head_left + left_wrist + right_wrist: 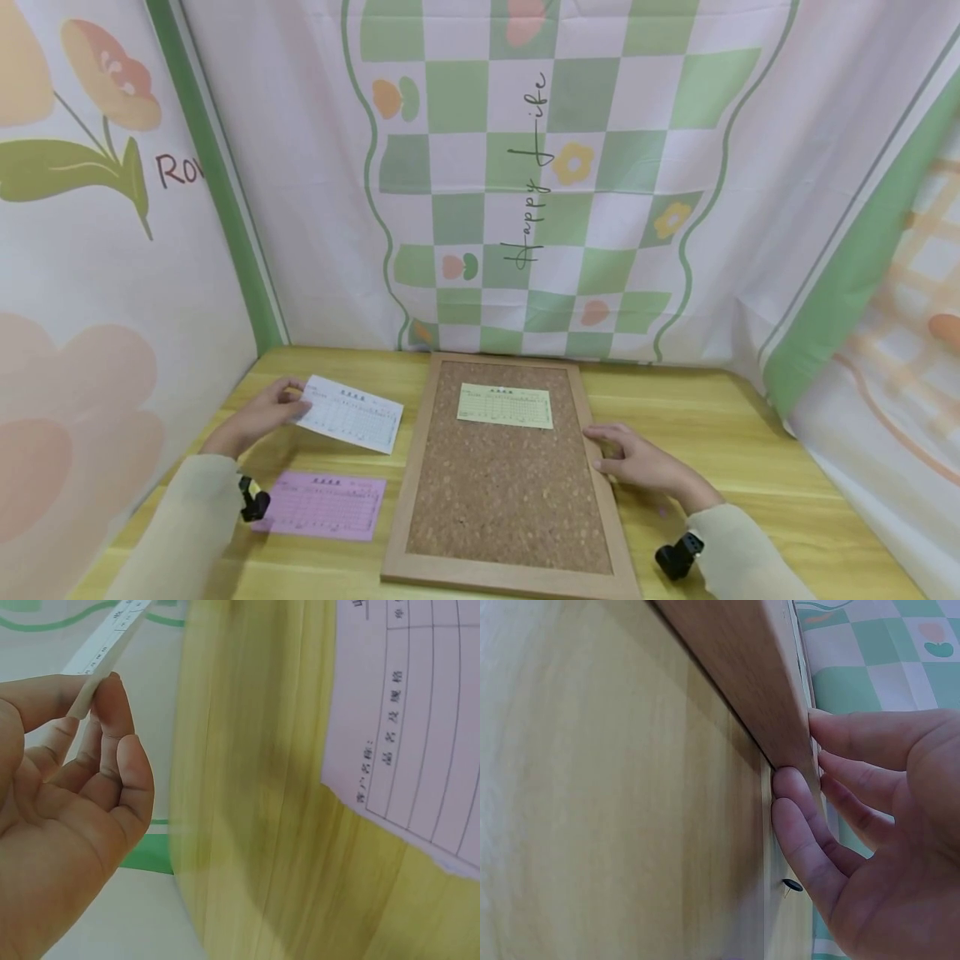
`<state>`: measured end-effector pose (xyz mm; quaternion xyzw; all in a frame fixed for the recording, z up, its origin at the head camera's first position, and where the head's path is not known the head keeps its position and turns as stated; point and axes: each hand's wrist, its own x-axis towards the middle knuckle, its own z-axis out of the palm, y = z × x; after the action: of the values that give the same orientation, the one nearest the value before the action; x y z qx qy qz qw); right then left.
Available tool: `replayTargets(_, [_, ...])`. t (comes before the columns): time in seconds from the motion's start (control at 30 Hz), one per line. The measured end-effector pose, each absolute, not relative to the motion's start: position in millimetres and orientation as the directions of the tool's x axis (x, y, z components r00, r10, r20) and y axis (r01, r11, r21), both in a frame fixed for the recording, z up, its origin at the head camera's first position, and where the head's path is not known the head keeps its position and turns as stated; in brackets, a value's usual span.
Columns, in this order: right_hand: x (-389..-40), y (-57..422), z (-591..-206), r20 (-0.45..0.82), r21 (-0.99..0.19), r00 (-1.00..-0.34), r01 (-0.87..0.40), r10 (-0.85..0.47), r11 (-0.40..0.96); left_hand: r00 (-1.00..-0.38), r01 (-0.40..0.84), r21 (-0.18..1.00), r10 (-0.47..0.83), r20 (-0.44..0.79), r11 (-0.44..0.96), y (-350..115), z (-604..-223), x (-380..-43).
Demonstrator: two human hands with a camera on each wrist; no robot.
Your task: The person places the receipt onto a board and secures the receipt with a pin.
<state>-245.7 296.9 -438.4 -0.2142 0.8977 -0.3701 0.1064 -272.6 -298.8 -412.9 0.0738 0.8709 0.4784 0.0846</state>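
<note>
My left hand [266, 410] pinches the left edge of a white printed form slip [352, 414] between thumb and fingers, holding it tilted above the table. In the left wrist view the slip is seen nearly edge-on at my fingertips [112, 682]. A pink form slip [322, 506] lies on the table just below. The wood-framed cork board [510, 500] lies in the middle, with a yellow form slip [505, 407] flat near its far end. At the board's right side, my right hand [648, 462] touches the frame [742, 667] with fairly straight fingers.
The wooden table [720, 425] ends at a checkered curtain [562, 208] behind the board. Printed fabric [112, 275] closes off the left side. A small black-headed pin [792, 885] shows below the right fingers in the right wrist view.
</note>
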Motion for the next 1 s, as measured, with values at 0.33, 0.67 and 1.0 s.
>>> replayTargets(0.33, [-246.9,298.1,-438.9,-0.029,-0.707,-0.881,-0.315,-0.472,0.633,-0.973,0.061,0.862,0.222,-0.061,0.504,-296.6,-405.5,-266.4])
replayTargets(0.67, [-246.8,296.7,-437.8,-0.039,-0.710,-0.885,-0.303,-0.464,0.636,-0.971,0.080,0.884,0.236,-0.035,0.461,-293.3,-404.7,-265.5])
replayTargets(1.0, [-247.4,293.4,-433.8,-0.051,-0.680,-0.891,-0.300,-0.452,0.669,-0.969,0.086,0.904,0.244,-0.021,0.419,-281.1,-406.2,-265.9])
